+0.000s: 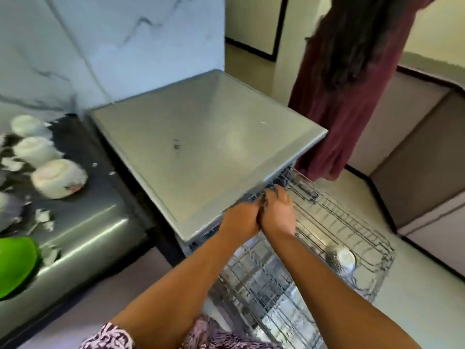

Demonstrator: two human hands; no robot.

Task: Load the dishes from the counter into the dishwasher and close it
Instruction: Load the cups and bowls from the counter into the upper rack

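Rack (pixel 336 215) holds one white bowl (pixel 346 257).

The pulled-out rack (pixel 347 222) juts into the room, leaving only a strip of floor (pixel 359 197) between it and the cabinets (pixel 415 159). A person in a long dress (pixel 347 102) stands just beside the dishwasher's far corner, blocking that side. The left hand (pixel 241 217) and right hand (pixel 278 212) crowd the narrow gap under the dishwasher top (pixel 201 137). The rack lies open from above apart from a cup (pixel 343 256) near its front. Upturned bowls (pixel 59 178) crowd the counter (pixel 100 197).
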